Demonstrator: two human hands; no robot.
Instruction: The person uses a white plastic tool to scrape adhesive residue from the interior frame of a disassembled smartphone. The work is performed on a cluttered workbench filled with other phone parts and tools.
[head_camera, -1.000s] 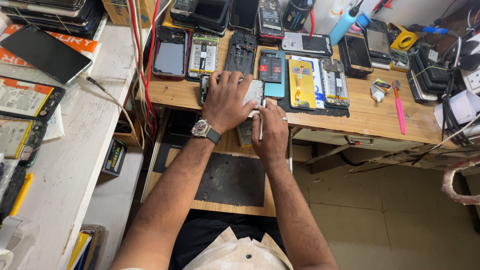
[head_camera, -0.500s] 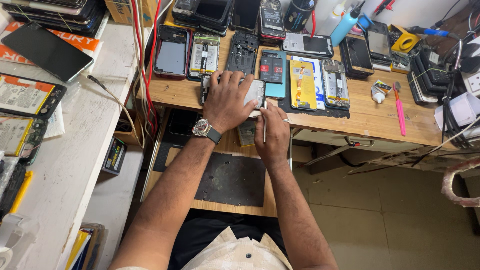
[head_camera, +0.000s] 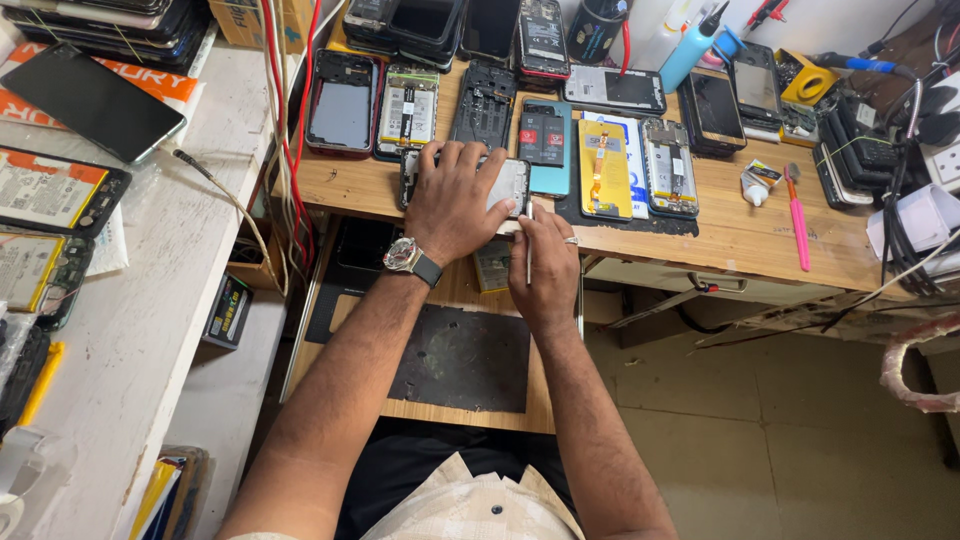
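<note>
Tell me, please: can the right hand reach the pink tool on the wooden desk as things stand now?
Probably yes. The pink tool lies alone on the bare wood of the wooden desk, to the right of the right hand, with nothing between them. But that hand already holds a thin metal tool, so it must put this down first.

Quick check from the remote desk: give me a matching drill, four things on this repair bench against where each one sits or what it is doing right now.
Things:
1. left hand
2. right hand
3. pink tool
4. blue bottle

Places or states:
A. lying loose on the bench, right of the open phones
B. standing at the back of the bench
C. pressed flat on a phone
D. holding a thin metal tool at the phone's edge

Pairs: 1-C, 2-D, 3-A, 4-B
</note>
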